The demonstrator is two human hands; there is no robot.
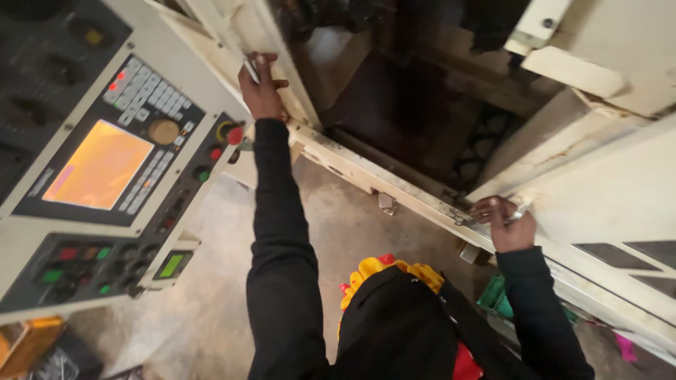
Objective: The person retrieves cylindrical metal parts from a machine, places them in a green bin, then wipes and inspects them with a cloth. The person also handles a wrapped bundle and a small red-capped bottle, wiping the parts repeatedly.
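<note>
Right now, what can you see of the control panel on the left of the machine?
The control panel is a cream metal box with dark faces, tilted and standing out from the machine at the left. It has a glowing orange screen, a block of pale keys above it, a round brass-coloured knob, a red mushroom button on a yellow ring, and rows of small red and green lit buttons below. Neither hand touches it; the left hand grips a door handle nearby.

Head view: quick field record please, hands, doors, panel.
left hand: gripping handle of left sliding door
right hand: gripping handle of right sliding door
doors: apart, dark machine interior showing between them
control panel: at left, orange screen lit, red round button on its right edge
floor: bare concrete
</note>
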